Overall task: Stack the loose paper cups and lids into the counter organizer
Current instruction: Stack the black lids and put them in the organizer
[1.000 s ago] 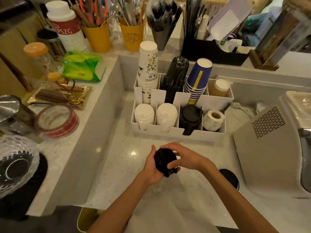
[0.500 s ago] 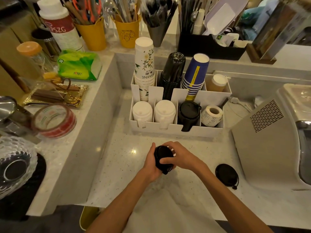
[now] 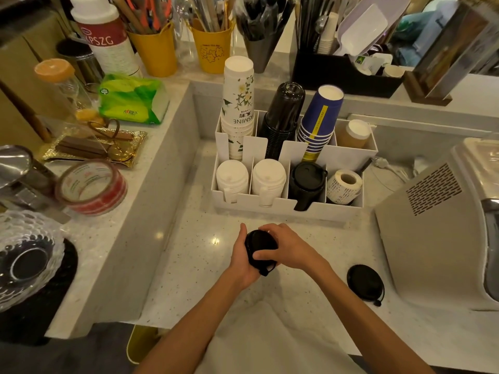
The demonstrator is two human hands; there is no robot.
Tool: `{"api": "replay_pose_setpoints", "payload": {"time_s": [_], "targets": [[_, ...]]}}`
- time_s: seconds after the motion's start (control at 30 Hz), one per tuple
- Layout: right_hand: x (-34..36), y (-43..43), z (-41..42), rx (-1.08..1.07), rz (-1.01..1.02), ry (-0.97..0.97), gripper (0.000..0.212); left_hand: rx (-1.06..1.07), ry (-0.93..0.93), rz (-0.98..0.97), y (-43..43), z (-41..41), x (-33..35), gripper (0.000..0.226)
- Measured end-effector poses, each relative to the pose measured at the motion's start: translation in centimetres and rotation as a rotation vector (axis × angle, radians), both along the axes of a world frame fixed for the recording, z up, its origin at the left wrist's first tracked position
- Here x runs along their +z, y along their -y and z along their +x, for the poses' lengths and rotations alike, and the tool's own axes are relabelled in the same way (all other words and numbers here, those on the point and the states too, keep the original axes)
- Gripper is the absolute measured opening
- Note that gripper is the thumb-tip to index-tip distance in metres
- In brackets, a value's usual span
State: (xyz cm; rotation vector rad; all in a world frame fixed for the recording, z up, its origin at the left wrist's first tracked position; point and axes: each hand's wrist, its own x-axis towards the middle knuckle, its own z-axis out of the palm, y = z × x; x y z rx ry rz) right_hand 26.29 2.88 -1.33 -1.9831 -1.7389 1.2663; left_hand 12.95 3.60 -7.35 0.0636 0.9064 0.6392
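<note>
Both hands hold a small stack of black lids point(image 3: 260, 245) over the counter.

The left hand point(image 3: 243, 259) cups the stack from behind; the right hand point(image 3: 287, 248) curls its fingers over the front. Beyond the fingertips stands the organizer point(image 3: 280, 207); right of them lies a loose lid point(image 3: 365, 283).

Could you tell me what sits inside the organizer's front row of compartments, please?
Left to right in the organizer: two white lid stacks, black lid stack, label roll. Their lower parts are hidden by the front wall.
</note>
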Motion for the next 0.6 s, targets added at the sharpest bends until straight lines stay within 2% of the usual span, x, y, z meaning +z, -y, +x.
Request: {"api": "replay_pose_setpoints", "payload": {"time_s": [0.23, 0.33, 0.37, 0.43, 0.53, 0.6], "targets": [[-0.2, 1.4, 0.6, -0.001, -0.027, -0.132, 0.07, -0.117, -0.025, 0.067, -0.4, -0.1, -0.2, 0.052], [0.0, 3.0, 3.5, -0.114, -0.019, -0.173, 0.06, -0.147, -0.019, 0.064, -0.8, 0.2, -0.2, 0.043], [-0.1, 3.7, 5.2, -0.163, -0.004, -0.107, 0.056, -0.143, -0.006, 0.061, -0.8, 0.3, -0.1, 0.042], [-0.8, 5.7, 9.6, -0.214, -0.007, 0.15, 0.053, -0.149, 0.027, 0.059, -0.8, 0.6, -0.1, 0.037], [-1.6, 9.0, 15.5, -0.186, -0.161, 0.536, 0.066, -0.139, 0.038, 0.026, -0.4, 0.8, -0.5, 0.033], [-2.4, 10.9, 17.3, -0.217, -0.273, 0.57, 0.074, -0.128, 0.038, 0.013, 0.0, 0.9, -0.8, 0.032]]}}
